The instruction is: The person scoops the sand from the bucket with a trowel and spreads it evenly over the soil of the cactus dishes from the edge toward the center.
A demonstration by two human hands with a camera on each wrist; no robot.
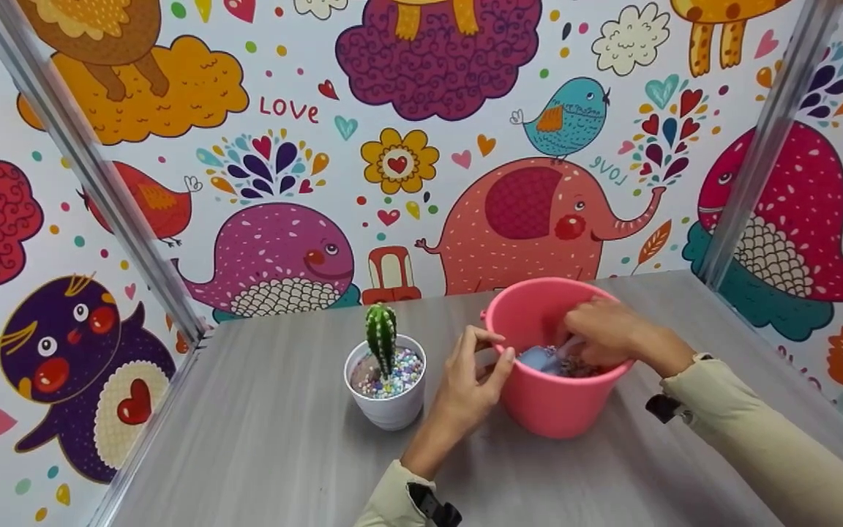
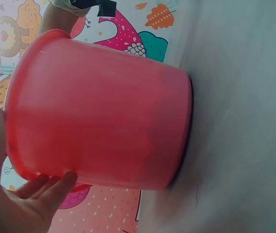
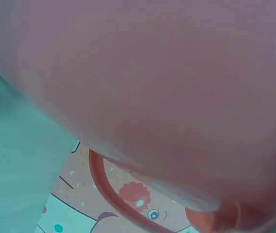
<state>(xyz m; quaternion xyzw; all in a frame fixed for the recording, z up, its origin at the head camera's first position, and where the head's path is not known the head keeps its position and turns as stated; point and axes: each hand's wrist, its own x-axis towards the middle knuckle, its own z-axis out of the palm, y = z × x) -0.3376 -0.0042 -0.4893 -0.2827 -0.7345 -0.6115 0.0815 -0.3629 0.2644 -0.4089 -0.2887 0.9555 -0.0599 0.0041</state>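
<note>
A pink bucket (image 1: 557, 406) stands upright on the table, with mixed, dark, grainy material (image 1: 581, 367) at its bottom. My left hand (image 1: 469, 380) holds the bucket's left side, thumb at the near rim. In the left wrist view, the fingers (image 2: 55, 191) of that hand press on the outer wall. Down inside the bucket, my right hand (image 1: 601, 333) has curled fingers, partly hidden, around what looks like the pale handle of a light blue scoop (image 1: 537, 358). The right wrist view is mostly filled by the blurred, close bucket wall (image 3: 167, 87).
Left of the bucket, a small cactus (image 1: 382, 333) grows in a white pot (image 1: 390, 413) topped with colourful pebbles. The grey wood-grain table (image 1: 268, 417) meets cartoon-printed walls (image 1: 392, 88) at the back and sides, with metal posts (image 1: 776, 146) at the corners.
</note>
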